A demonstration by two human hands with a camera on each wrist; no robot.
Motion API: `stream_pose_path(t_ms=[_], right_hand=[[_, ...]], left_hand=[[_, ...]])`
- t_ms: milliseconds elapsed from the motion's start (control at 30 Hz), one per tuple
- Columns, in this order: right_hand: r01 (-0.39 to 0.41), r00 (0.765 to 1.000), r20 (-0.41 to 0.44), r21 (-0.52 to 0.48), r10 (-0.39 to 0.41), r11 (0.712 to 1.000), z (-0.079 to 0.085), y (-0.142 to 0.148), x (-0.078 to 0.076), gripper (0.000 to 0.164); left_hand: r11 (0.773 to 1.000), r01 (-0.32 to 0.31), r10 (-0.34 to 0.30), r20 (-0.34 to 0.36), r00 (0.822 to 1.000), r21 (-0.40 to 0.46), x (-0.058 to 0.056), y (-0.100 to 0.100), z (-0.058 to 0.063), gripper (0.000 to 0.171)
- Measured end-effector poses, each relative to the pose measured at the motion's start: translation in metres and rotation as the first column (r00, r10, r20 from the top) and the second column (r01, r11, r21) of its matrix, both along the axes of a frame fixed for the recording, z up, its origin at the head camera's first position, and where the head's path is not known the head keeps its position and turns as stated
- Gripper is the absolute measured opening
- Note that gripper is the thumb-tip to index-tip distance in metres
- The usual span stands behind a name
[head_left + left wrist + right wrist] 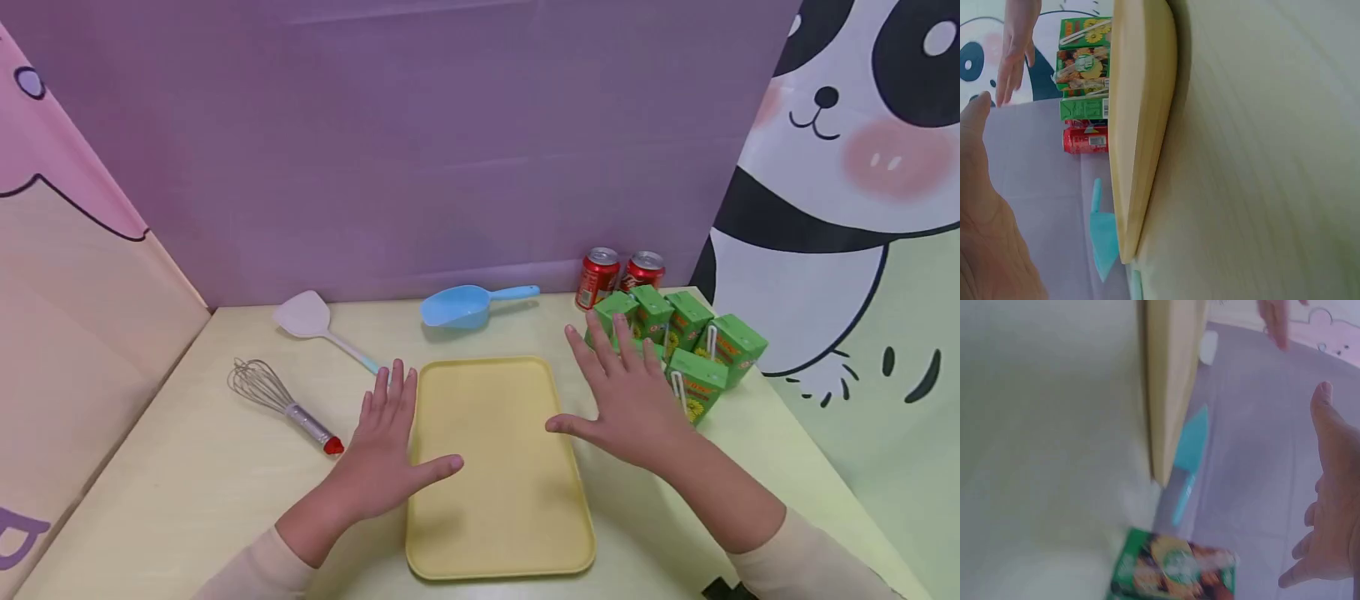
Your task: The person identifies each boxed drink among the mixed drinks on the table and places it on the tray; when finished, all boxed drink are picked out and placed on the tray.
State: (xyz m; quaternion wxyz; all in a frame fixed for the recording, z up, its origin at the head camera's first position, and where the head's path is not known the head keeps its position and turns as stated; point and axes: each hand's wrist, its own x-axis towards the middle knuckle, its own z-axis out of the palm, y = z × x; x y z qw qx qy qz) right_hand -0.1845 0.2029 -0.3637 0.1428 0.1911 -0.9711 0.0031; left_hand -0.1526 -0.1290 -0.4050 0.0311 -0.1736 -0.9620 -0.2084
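Note:
In the head view my left hand hovers over the left edge of a yellow tray, fingers straight and thumb spread. My right hand is held above the table right of the tray, its fingers spread and partly covering several green juice boxes. Neither hand holds anything. A whisk with a red-tipped handle lies just left of my left hand. Beyond it a spatula has its handle end hidden behind my left fingers. In the left wrist view the tray's side wall runs beside my left hand.
Behind the tray lies a blue scoop. Two red soda cans stand at the back right, behind the juice boxes. A purple backdrop closes off the table's far edge, and printed cartoon panels flank both sides.

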Motion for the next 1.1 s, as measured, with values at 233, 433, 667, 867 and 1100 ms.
stream_pose_path(t_ms=[233,433,667,867,1100], right_hand=[[0.071,0.997,0.022,-0.043,-0.070,0.997,0.029,0.035,-0.007,0.118],[0.143,0.987,0.080,-0.028,-0.140,0.989,0.034,0.067,-0.016,0.120],[0.202,0.961,0.192,-0.009,-0.197,0.979,0.020,0.090,-0.022,0.121],[0.230,0.941,0.250,0.018,-0.227,0.973,0.010,0.102,-0.027,0.099],[0.229,0.937,0.274,-0.018,-0.215,0.973,0.009,0.112,-0.029,0.069]], left_hand=[[0.992,-0.005,-0.020,0.204,0.979,0.122,0.008,-0.013,0.002,0.119],[0.992,-0.037,-0.011,0.371,0.929,0.123,0.019,-0.019,-0.005,0.132],[0.996,-0.006,-0.033,0.445,0.895,0.085,0.032,-0.019,-0.012,0.142],[0.996,0.076,-0.087,0.424,0.902,0.042,0.036,-0.016,-0.018,0.146],[0.985,0.167,-0.138,0.385,0.913,-0.041,0.035,-0.016,-0.024,0.148]])
